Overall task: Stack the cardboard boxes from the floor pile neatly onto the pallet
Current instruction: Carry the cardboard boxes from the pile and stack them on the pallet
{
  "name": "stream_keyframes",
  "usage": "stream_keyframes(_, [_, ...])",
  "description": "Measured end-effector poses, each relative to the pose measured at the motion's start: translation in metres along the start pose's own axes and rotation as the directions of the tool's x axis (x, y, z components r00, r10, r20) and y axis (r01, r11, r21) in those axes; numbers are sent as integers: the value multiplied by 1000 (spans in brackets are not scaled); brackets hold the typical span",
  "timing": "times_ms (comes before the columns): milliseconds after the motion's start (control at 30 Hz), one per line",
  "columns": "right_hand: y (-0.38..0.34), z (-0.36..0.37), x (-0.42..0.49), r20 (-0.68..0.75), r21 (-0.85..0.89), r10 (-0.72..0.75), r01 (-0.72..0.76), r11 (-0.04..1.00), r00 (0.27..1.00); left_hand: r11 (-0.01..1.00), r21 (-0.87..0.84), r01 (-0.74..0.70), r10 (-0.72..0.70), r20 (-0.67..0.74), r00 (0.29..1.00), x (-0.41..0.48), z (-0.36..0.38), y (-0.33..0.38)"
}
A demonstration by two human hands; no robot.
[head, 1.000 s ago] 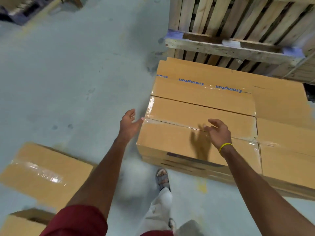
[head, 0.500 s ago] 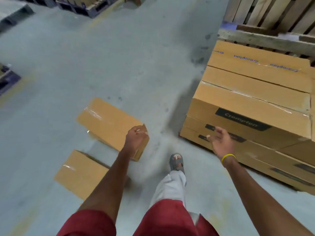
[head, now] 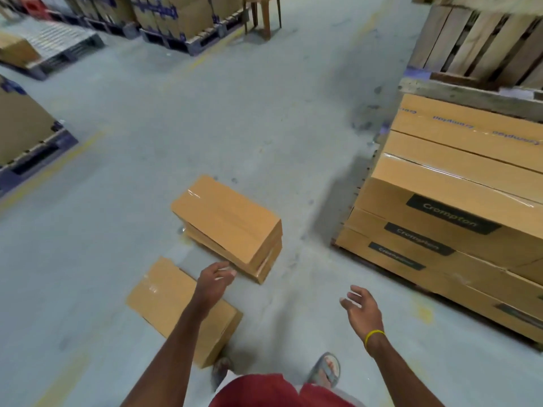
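Two brown cardboard boxes lie stacked on the floor (head: 229,221) ahead of me, the upper one taped on top. A single box (head: 164,301) lies nearer, partly behind my left forearm. My left hand (head: 213,280) hovers between them with loosely curled fingers, holding nothing. My right hand (head: 360,308), with a yellow band at the wrist, hangs empty over bare floor. To the right, the pallet stack of Crompton boxes (head: 458,207) rises three layers high; the pallet itself is mostly hidden under it.
Upright wooden pallets (head: 476,42) lean behind the stack at far right. Loaded pallets of boxes (head: 176,16) line the far left, another stands at the left edge (head: 23,136). A wooden stool (head: 261,10) stands at the back. My sandalled feet (head: 324,370) are below.
My view has turned left, from the pallet stack to the floor boxes. Both hands have left the top stacked box and come down, the left one toward the floor boxes.
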State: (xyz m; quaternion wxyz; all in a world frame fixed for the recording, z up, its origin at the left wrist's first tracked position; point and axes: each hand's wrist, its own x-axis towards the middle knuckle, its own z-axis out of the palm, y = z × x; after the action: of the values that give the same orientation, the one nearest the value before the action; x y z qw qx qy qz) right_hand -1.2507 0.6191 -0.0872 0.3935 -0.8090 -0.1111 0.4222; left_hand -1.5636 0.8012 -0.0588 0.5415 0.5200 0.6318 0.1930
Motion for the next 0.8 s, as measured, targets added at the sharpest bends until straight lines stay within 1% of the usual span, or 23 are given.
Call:
stream_keyframes(100, [5, 29, -19, -19, -1, 6, -6, 1000, 1000, 999, -36, 12, -11, 31, 999, 2, -35, -14])
stream_keyframes(200, [11, 70, -34, -73, 23, 25, -23, 999, 997, 999, -35, 14, -11, 59, 998, 14, -79, -34])
stream_keyframes(267, [19, 96, -45, -100, 64, 61, -54, 996, 993, 1000, -9, 11, -10, 69, 998, 21, -106, -47])
stream_keyframes(400, [31, 161, -78, -145, 225, 152, -117, 967, 978, 998, 57, 29, -34, 106, 994, 44, -161, -72])
stream_keyframes(500, [31, 202, -104, -114, 294, 212, -171, 940, 971, 992, 119, 36, -50, 120, 991, 55, -192, -87])
stream_keyframes(567, [32, 225, -117, -71, 307, 244, -212, 928, 967, 989, 141, 33, -47, 98, 994, 61, -206, -93])
stream_keyframes(733, [31, 261, -120, 37, 215, 255, -256, 942, 966, 992, 104, 73, -81, 78, 994, 71, -223, -94])
stream_keyframes(800, [28, 270, -113, 71, 163, 266, -275, 948, 961, 993, 56, 103, -106, 57, 993, 72, -230, -91])
